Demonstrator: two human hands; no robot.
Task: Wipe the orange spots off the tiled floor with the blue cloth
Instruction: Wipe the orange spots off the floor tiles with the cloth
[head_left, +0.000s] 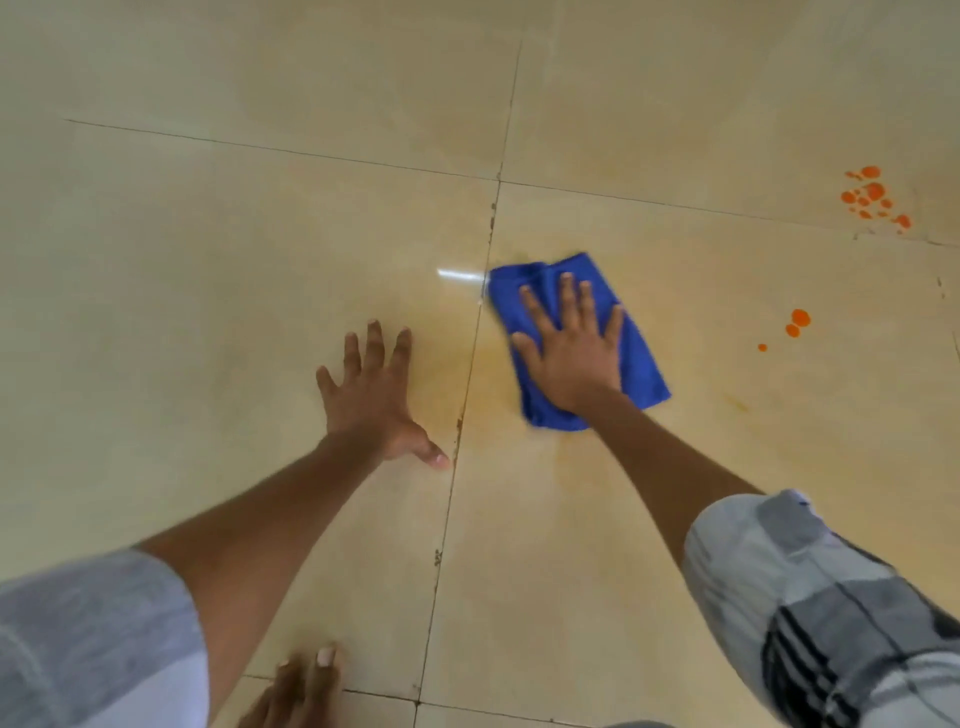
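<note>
The person is down low over the beige tiled floor (208, 270), both arms stretched out ahead. The right hand (571, 348) lies flat on top of the blue cloth (639, 358), fingers straight and slightly spread, pressing the cloth against the tile rather than gripping it. The cloth is a folded, rumpled rectangle lying just to the right of the long grout line (467, 374) that runs toward the person, a little below the point where the four tiles meet. A faint yellowish smear (498, 364) shows on the tile around and below the cloth. The left hand (374, 400) is planted palm-down on the neighbouring tile, fingers splayed wide, thumb tip almost at the grout line, holding nothing. Well off to the right of the cloth sit a few orange spots (797, 322), two larger ones touching and a small one apart; farther away, toward the upper right, a denser cluster of orange spots (872, 200) lies just above a cross grout line. A bare foot (298, 691) rests on the floor at the near edge, and grey patterned shorts (810, 613) cover the right knee.
</note>
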